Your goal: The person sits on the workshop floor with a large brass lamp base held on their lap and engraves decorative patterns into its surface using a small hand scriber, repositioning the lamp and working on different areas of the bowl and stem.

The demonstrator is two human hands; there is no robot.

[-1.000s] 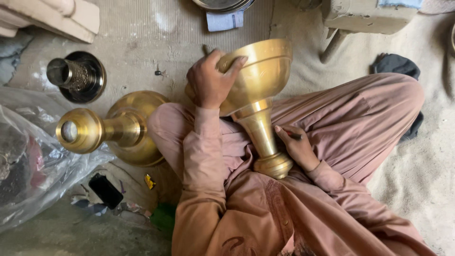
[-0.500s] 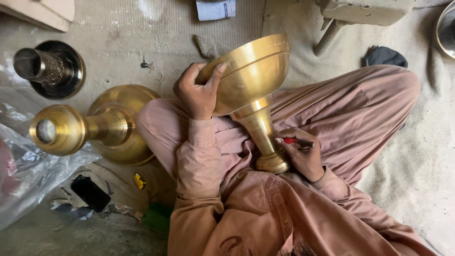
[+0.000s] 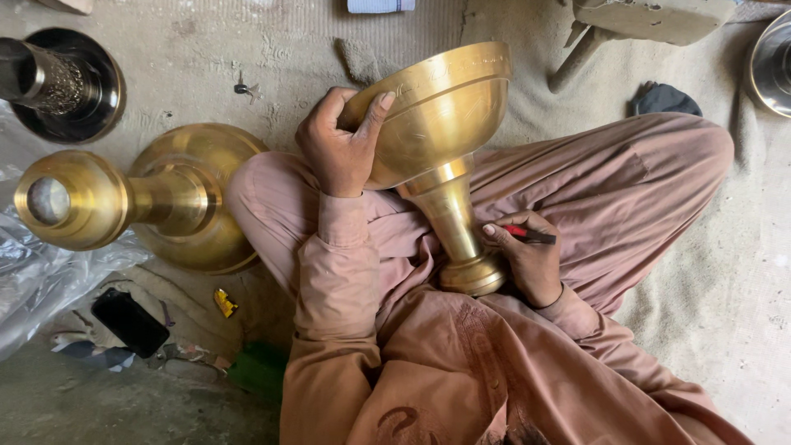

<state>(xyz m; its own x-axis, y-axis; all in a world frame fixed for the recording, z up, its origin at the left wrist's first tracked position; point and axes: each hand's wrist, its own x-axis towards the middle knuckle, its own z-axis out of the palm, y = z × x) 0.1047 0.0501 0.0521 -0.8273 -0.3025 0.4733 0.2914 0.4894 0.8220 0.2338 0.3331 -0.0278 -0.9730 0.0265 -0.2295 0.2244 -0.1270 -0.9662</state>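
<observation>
While tilted across the lap, brass goblet (image 3: 441, 140), rim in left hand (image 3: 339, 148), red pen (image 3: 527, 235) pinched in right hand (image 3: 527, 264).

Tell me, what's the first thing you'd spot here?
The big golden goblet in the middle, lying tilted across the person's lap. The left hand grips its bowl at the rim, while the right hand holds a red pen by its stem. On the floor to the left stands another brass piece.
</observation>
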